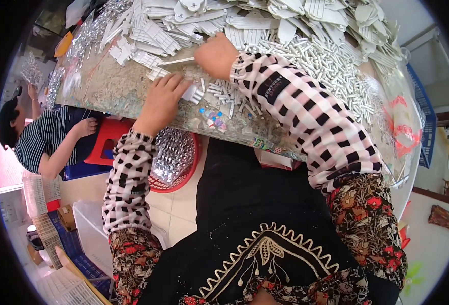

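My left hand bends over the near edge of the worktable, its fingers closed on a small white plastic piece with short round pegs. Slightly farther and to the right, my right hand is curled shut at the edge of the heap. What its fingertips grip is hidden. A thin white plastic strip reaches from beside this hand toward the left. Just beyond both hands lie flat ribbed white plastic parts. Many short white pegs are spread to the right, some under my right forearm.
Larger white plastic parts are heaped at the back. Silvery pieces fill a red basket below the table edge. At left, another person sits by a red stool. A blue crate stands at right.
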Demonstrator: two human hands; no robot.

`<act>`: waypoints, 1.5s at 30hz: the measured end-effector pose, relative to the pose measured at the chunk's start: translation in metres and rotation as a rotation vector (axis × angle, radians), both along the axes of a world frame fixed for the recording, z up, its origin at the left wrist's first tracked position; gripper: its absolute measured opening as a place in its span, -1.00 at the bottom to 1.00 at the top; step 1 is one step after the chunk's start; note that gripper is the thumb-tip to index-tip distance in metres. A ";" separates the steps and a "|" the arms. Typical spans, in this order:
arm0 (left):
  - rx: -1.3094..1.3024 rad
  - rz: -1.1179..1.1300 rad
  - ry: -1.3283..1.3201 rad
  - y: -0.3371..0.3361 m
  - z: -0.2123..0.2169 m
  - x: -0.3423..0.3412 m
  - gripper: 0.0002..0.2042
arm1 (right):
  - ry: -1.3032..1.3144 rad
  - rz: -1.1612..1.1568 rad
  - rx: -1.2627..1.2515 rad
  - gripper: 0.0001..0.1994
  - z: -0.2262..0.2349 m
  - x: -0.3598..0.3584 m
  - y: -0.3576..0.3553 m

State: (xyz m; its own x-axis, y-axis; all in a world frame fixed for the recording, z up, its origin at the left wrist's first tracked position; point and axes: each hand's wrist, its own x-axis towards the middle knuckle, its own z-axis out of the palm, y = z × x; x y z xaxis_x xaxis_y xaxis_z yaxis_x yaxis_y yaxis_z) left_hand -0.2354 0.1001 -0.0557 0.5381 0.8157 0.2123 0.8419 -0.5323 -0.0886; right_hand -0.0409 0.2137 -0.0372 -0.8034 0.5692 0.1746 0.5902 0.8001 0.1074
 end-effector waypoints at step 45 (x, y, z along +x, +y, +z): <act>-1.076 0.154 -2.401 -0.022 0.026 0.192 -0.67 | 1.941 -0.273 -1.086 -0.77 0.034 0.195 -0.169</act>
